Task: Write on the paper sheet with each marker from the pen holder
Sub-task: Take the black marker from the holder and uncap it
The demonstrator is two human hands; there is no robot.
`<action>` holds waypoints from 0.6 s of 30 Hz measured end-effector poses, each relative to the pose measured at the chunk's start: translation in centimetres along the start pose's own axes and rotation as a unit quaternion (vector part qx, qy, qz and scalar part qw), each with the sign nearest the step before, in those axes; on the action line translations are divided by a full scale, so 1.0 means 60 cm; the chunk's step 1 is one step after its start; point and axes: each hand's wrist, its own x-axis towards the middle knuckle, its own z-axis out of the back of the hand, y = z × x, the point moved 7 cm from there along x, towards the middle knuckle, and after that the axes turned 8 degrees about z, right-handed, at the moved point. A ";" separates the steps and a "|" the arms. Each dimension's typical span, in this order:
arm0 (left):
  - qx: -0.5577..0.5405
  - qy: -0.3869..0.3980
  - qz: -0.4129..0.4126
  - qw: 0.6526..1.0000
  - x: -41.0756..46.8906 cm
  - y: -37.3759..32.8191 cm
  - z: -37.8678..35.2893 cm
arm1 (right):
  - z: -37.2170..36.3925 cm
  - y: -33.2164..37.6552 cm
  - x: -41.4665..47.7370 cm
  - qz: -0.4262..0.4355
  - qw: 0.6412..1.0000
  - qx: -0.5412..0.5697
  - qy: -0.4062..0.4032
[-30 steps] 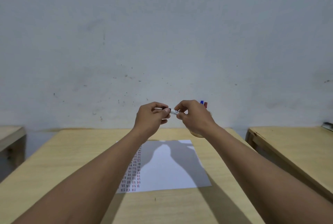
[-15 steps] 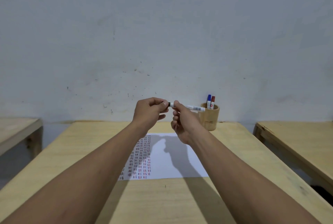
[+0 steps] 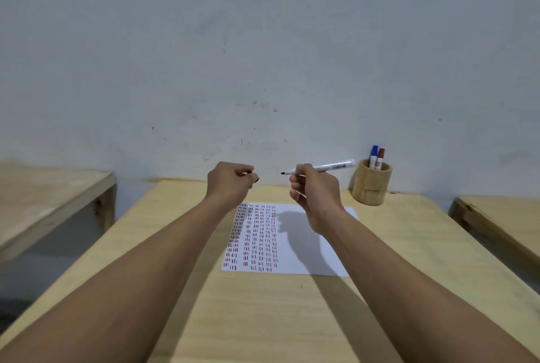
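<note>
Marker uncapped, both hands up over the table.

Right hand (image 3: 315,187) grips the marker (image 3: 327,167), black tip pointing to 9 o'clock. Left hand (image 3: 230,181) is curled shut around the black cap (image 3: 256,179), well apart from the tip. Paper sheet (image 3: 306,257) lies flat on the table (image 3: 263,319) below the hands, marks on its left part. Pen holder (image 3: 371,184) at 2 o'clock of the sheet holds a blue marker (image 3: 373,155) and a red marker (image 3: 380,158).

matt pale wood table (image 3: 263,319); wooden pen holder (image 3: 370,184); smooth white paper sheet (image 3: 304,260).
</note>
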 end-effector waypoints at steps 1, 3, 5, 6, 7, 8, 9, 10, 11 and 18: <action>0.039 -0.009 -0.005 0.999 0.001 0.010 0.005 | 0.000 -0.004 -0.001 0.000 1.000 -0.009 0.002; 0.107 -0.017 -0.014 0.994 0.000 0.034 0.008 | 0.000 -0.015 -0.004 -0.006 1.000 -0.026 0.010; 0.158 -0.030 -0.016 0.987 -0.001 0.065 0.008 | 0.001 -0.025 -0.006 -0.011 0.999 -0.048 0.024; 0.176 -0.037 -0.010 0.984 -0.003 0.082 0.008 | 0.003 -0.028 -0.008 -0.010 0.998 -0.059 0.027; 0.195 -0.041 -0.002 0.980 -0.004 0.097 0.008 | 0.005 -0.032 -0.009 -0.009 0.997 -0.068 0.028; 0.216 -0.045 0.001 0.975 -0.004 0.110 0.008 | 0.007 -0.034 -0.009 -0.007 0.997 -0.073 0.029; 0.241 -0.046 0.003 0.969 -0.004 0.122 0.007 | 0.007 -0.036 -0.010 -0.006 0.996 -0.077 0.032; 0.269 -0.047 0.004 0.962 -0.003 0.130 0.007 | 0.008 -0.037 -0.011 -0.006 0.996 -0.083 0.033; 0.296 -0.049 0.004 0.954 -0.003 0.135 0.008 | 0.008 -0.037 -0.011 -0.006 0.995 -0.088 0.034; 0.347 -0.053 -0.017 0.936 0.004 0.131 0.008 | 0.008 -0.031 -0.003 0.031 0.988 -0.143 0.045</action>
